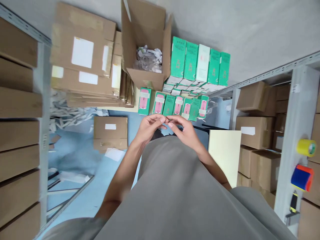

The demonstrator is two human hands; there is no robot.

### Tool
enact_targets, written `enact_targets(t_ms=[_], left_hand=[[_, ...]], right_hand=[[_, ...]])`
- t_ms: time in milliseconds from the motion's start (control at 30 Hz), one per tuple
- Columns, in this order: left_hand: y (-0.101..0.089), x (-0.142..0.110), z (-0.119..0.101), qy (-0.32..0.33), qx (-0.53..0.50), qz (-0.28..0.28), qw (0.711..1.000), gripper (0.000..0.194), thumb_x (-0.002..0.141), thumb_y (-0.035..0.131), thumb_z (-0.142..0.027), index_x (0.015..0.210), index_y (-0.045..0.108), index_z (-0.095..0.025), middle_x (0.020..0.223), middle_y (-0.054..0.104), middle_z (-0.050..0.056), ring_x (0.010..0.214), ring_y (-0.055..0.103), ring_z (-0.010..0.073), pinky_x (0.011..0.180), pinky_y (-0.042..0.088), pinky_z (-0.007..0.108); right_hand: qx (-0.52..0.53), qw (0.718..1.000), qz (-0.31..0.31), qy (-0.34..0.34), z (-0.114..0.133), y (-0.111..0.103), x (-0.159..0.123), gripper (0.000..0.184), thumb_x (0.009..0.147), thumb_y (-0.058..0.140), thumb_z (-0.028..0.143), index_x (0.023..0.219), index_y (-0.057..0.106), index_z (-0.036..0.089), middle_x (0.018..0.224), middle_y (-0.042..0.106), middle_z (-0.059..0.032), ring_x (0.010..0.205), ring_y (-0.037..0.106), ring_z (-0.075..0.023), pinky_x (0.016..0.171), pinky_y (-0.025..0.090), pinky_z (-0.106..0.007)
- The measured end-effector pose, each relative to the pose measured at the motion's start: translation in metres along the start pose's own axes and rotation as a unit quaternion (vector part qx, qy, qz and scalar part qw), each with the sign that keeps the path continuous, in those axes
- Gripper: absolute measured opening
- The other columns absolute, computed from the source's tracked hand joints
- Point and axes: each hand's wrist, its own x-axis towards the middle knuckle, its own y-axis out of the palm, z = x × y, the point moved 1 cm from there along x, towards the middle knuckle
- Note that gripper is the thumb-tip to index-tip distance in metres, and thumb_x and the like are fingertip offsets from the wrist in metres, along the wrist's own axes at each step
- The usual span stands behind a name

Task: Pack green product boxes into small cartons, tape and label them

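Note:
My left hand point(150, 127) and my right hand point(183, 129) meet in front of my body, fingertips nearly touching. Each is closed in a pinch of thumb and fingers; whatever lies between the tips is too small to make out. Just beyond them stands a row of green and pink boxes point(158, 103), some with a pale strip across the front. Behind these, taller green boxes point(178, 60) are lined up with one white box point(203, 63) among them. An open carton point(146, 79) with crumpled clear and white packing inside stands to their left.
Flattened cartons point(97, 33) are stacked at the back left, above shredded paper point(65, 110). A carton point(110, 131) lies on the blue floor point(100, 186). Shelves of boxes flank both sides; yellow tape point(305, 147) and a tape dispenser point(301, 177) hang on the right post point(290, 126).

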Motion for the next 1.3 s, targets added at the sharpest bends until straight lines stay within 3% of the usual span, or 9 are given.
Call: enact_targets(t_ms=[133, 300, 467, 567, 800, 900, 1133, 1300], left_hand=[[-0.028, -0.003, -0.019, 0.015, -0.028, -0.024, 0.999, 0.043, 0.068, 0.106, -0.054, 0.079, 0.083, -0.019, 0.086, 0.082, 0.006, 0.077, 0.076, 0.0171, 0.069, 0.067, 0.026], [-0.046, -0.005, -0.031, 0.051, -0.044, -0.057, 0.996, 0.035, 0.07, 0.103, -0.047, 0.079, 0.082, -0.02, 0.086, 0.081, 0.006, 0.08, 0.076, 0.0189, 0.071, 0.067, 0.029], [-0.056, -0.005, -0.039, 0.06, -0.041, -0.071, 0.995, 0.03, 0.072, 0.101, -0.042, 0.081, 0.083, -0.02, 0.088, 0.082, 0.006, 0.08, 0.077, 0.0196, 0.071, 0.067, 0.03], [-0.059, -0.004, -0.043, 0.061, -0.031, -0.071, 0.995, 0.03, 0.075, 0.101, -0.044, 0.085, 0.086, -0.02, 0.092, 0.084, 0.007, 0.082, 0.079, 0.0209, 0.072, 0.068, 0.031], [-0.062, -0.004, -0.052, 0.055, -0.016, -0.063, 0.996, 0.036, 0.076, 0.102, -0.048, 0.096, 0.09, -0.02, 0.095, 0.086, 0.008, 0.094, 0.084, 0.0292, 0.086, 0.074, 0.042], [-0.061, -0.004, -0.058, 0.056, -0.027, -0.053, 0.997, 0.039, 0.077, 0.102, -0.047, 0.103, 0.092, -0.02, 0.102, 0.088, 0.01, 0.103, 0.085, 0.0326, 0.092, 0.074, 0.047], [-0.061, -0.004, -0.064, 0.024, -0.024, -0.035, 0.999, 0.036, 0.076, 0.099, -0.039, 0.108, 0.093, -0.023, 0.116, 0.088, 0.012, 0.117, 0.083, 0.0367, 0.102, 0.072, 0.052], [-0.061, -0.004, -0.063, 0.006, -0.039, -0.035, 0.999, 0.035, 0.074, 0.095, -0.034, 0.108, 0.094, -0.024, 0.118, 0.088, 0.012, 0.119, 0.083, 0.0365, 0.102, 0.072, 0.05]], right_hand=[[-0.015, 1.0, 0.021, -0.01, 0.013, 0.03, 0.022, 0.039, 0.11, 0.069, 0.06, 0.135, 0.08, 0.032, 0.129, 0.082, -0.0059, 0.112, 0.08, -0.0225, 0.104, 0.068, -0.041], [-0.037, 0.998, 0.047, -0.01, 0.028, 0.05, 0.041, 0.041, 0.112, 0.065, 0.063, 0.137, 0.079, 0.033, 0.131, 0.08, -0.0058, 0.113, 0.079, -0.0223, 0.106, 0.068, -0.042], [-0.055, 0.997, 0.053, -0.025, 0.035, 0.062, 0.051, 0.04, 0.114, 0.062, 0.061, 0.138, 0.077, 0.033, 0.13, 0.079, -0.0058, 0.117, 0.077, -0.0228, 0.107, 0.067, -0.042], [-0.098, 0.993, 0.036, -0.047, 0.038, 0.066, 0.056, 0.038, 0.116, 0.059, 0.06, 0.138, 0.077, 0.035, 0.135, 0.077, -0.0062, 0.129, 0.073, -0.0247, 0.114, 0.064, -0.045], [-0.178, 0.98, 0.005, -0.095, 0.035, 0.067, 0.064, 0.033, 0.118, 0.056, 0.055, 0.135, 0.079, 0.037, 0.137, 0.077, -0.0064, 0.135, 0.072, -0.0278, 0.124, 0.059, -0.05], [-0.25, 0.96, 0.007, -0.125, 0.03, 0.063, 0.067, 0.031, 0.118, 0.058, 0.049, 0.136, 0.079, 0.035, 0.14, 0.077, -0.0071, 0.135, 0.074, -0.028, 0.121, 0.06, -0.048], [-0.443, 0.871, 0.005, -0.21, 0.025, 0.057, 0.069, 0.03, 0.12, 0.054, 0.035, 0.137, 0.078, 0.027, 0.14, 0.081, -0.0107, 0.125, 0.078, -0.0235, 0.106, 0.063, -0.037], [-0.447, 0.869, 0.002, -0.213, 0.024, 0.056, 0.069, 0.03, 0.119, 0.056, 0.036, 0.139, 0.077, 0.028, 0.14, 0.081, -0.0106, 0.122, 0.079, -0.0251, 0.105, 0.063, -0.039]])
